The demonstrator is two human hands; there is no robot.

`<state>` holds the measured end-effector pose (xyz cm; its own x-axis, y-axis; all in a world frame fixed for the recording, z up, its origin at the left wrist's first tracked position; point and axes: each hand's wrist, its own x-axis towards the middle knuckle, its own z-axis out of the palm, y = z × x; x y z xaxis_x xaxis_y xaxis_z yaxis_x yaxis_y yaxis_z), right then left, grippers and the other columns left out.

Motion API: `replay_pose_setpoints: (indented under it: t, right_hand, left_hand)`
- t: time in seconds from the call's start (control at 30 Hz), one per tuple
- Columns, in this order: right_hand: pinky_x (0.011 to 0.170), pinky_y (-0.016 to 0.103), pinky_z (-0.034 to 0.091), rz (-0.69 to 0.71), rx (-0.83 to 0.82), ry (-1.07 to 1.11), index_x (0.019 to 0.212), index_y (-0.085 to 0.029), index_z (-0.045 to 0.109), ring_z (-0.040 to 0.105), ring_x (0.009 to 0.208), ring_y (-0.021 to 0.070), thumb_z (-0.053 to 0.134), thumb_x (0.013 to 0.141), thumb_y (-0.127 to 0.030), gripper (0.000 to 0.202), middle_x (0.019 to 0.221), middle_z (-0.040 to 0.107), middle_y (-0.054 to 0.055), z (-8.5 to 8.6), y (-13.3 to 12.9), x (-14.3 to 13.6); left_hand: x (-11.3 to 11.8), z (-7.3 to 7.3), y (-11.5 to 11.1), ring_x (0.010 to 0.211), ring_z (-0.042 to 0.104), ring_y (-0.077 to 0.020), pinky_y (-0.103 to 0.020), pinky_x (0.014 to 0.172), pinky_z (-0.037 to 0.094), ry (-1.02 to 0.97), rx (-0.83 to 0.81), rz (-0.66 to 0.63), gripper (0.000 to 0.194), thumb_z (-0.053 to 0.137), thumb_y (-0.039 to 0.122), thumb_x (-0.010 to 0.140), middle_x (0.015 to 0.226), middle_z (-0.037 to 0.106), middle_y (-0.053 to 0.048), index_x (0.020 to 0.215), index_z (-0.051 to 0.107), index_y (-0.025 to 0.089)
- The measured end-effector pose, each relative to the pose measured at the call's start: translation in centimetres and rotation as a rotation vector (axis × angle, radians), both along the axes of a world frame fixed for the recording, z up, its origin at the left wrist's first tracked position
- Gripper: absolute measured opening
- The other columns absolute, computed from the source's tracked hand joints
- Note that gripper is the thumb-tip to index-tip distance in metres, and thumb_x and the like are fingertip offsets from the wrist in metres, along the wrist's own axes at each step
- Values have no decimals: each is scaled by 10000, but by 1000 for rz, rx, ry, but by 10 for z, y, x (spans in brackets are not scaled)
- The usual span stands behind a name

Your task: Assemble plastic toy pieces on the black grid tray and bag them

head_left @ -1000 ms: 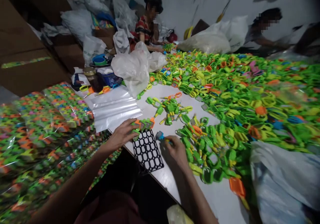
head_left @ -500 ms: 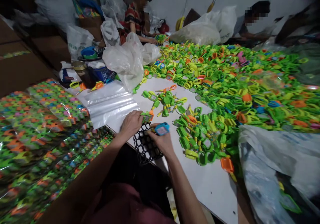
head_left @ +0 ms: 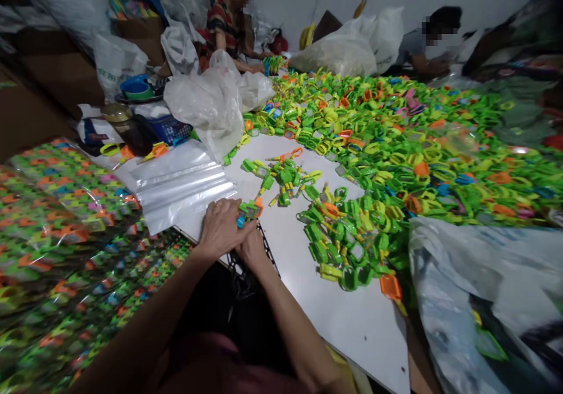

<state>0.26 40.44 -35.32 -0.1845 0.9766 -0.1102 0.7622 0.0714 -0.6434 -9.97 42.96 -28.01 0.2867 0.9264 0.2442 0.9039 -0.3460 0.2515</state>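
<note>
My two hands meet over a black plastic tray with round holes [head_left: 269, 252] at the near edge of the white table. My left hand [head_left: 221, 227] is curled over the tray's far end, its thumb reaching across toward my right fingers. My right hand [head_left: 252, 247] is closed, fingertips partly hidden under the left; a bit of a blue watch-shaped toy [head_left: 240, 222] shows between them. Green and orange watch-shaped toys [head_left: 251, 209] sit at the tray's far end, just beyond my fingers. Much of the tray is covered by my hands.
A small cluster of watch-shaped toys [head_left: 285, 174] lies ahead, a nearer pile [head_left: 347, 235] to the right, and a large heap [head_left: 373, 112] behind. Clear plastic bags [head_left: 185, 183] lie left, above packed trays [head_left: 65, 218]. A jar [head_left: 127, 127] stands behind. Two people sit across.
My right hand has moved left and away from me with the blue toy, from over the tray's right side to beside my left hand. The whole view has shifted slightly.
</note>
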Motion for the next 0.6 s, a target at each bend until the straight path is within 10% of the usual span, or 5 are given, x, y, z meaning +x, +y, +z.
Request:
replay_pose_setpoints:
  t: [0.23,0.33,0.47,0.6]
  right_hand:
    - [697,247,477,203,-96,226,990,-154,693,646,786,195,522,850,-187,223,847,713,39,34,29,58]
    - [722,245,461,67,-20,-9,965,-136,697,646,823,193,493,851,-135,234,885,714,74,53,72,88]
    - [781,272,458,-58,-40,-310,1039,-106,660,645,956,227,485,885,-130,234,1031,690,166,63,123,73]
    - [758,292,463,-86,-71,-321,1021,-106,624,651,900,225,454,894,-110,212,959,683,167,57,119,62]
  left_hand:
    - [5,-5,2,1063,586,-325,-500,993,400,41,26,48,504,486,541,903,1060,666,-160,1152,609,120]
    - [-1,-3,2,1177,541,-340,-515,1044,382,-24,30,26,566,525,552,880,1221,620,-180,1231,568,110]
    - [-16,12,12,1236,526,-277,-438,1057,423,-236,73,143,530,396,506,951,1311,580,-159,1278,541,114]
    - [-9,21,16,1185,563,-267,-432,1041,441,-153,5,91,439,431,425,951,1255,625,-133,1249,577,137]
